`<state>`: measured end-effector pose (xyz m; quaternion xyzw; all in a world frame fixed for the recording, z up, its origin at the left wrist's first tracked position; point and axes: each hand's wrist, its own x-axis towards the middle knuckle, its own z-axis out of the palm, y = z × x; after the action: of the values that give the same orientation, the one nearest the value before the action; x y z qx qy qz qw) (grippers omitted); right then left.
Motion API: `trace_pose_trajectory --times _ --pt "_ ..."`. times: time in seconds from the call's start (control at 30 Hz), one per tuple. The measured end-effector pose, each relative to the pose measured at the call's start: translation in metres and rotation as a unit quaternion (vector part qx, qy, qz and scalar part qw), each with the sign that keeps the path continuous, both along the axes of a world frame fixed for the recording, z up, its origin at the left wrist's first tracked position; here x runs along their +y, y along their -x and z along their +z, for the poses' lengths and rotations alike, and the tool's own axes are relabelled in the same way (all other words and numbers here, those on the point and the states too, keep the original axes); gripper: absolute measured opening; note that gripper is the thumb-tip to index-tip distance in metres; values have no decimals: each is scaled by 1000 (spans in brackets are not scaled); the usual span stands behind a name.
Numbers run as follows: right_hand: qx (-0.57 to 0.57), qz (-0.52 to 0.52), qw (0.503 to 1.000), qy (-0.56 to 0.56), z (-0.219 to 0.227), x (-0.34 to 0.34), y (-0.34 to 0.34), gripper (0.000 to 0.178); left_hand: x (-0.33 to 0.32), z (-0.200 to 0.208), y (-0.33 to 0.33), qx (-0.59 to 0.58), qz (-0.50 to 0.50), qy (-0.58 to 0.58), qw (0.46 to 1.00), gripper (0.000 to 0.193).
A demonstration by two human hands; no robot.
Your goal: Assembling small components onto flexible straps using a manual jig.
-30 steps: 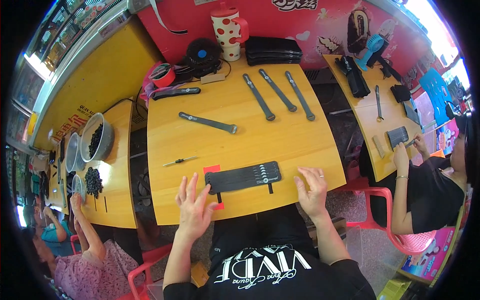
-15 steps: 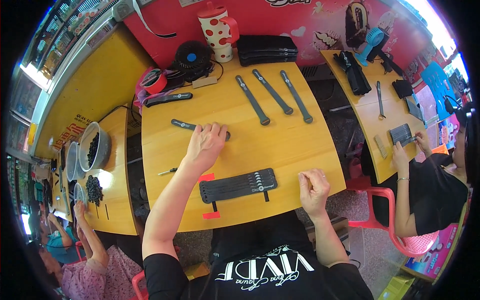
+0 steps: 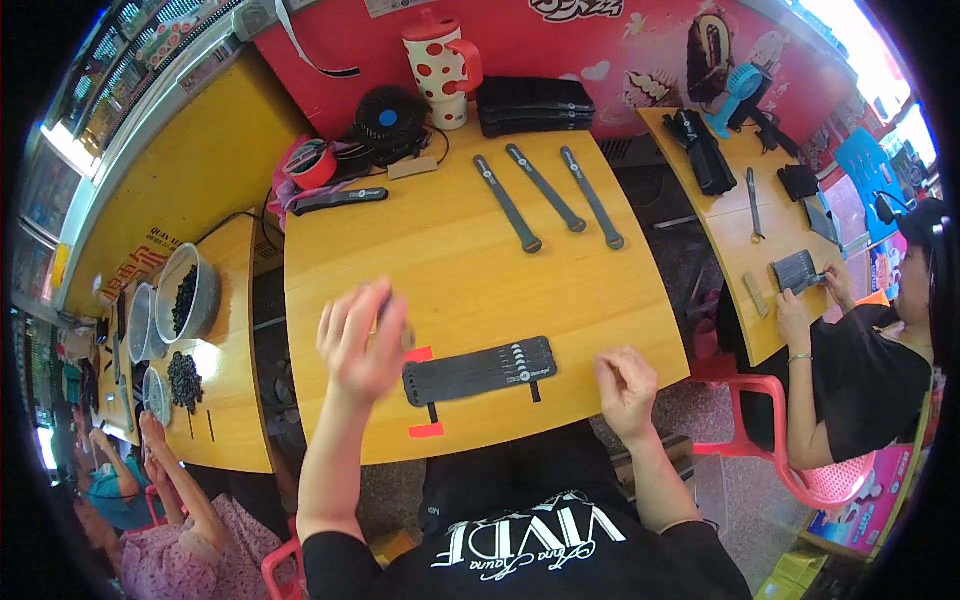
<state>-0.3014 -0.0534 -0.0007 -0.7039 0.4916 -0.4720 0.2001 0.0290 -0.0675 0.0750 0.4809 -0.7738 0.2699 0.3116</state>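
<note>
Head view: left hand (image 3: 362, 342) blurred; dark item (image 3: 407, 336) held, mostly hidden.

Free tabletop (image 3: 470, 290) runs between strap row (image 3: 470, 373) and loose straps (image 3: 545, 188)

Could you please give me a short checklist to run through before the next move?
1. Row of overlapping dark straps flat on the table: ok, appears flat.
2. Right hand off the row: ok, curled beyond its right end.
3. Left hand clearly visible: not ok, blurred.
4. Left hand's grip secure: cannot tell; something dark shows at its fingers.
5. Three loose straps apart: ok, separate.
</note>
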Motion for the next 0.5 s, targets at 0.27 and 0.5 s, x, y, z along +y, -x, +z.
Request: trace_pose_trajectory --times 0.27,0.5 --pt "-479 507 513 -501 22 51 -38 95 124 17 73 247 -397 -252 847 25" --pt "-388 336 753 -411 33 56 -15 16 132 -1 57 359 -308 -418 775 28"
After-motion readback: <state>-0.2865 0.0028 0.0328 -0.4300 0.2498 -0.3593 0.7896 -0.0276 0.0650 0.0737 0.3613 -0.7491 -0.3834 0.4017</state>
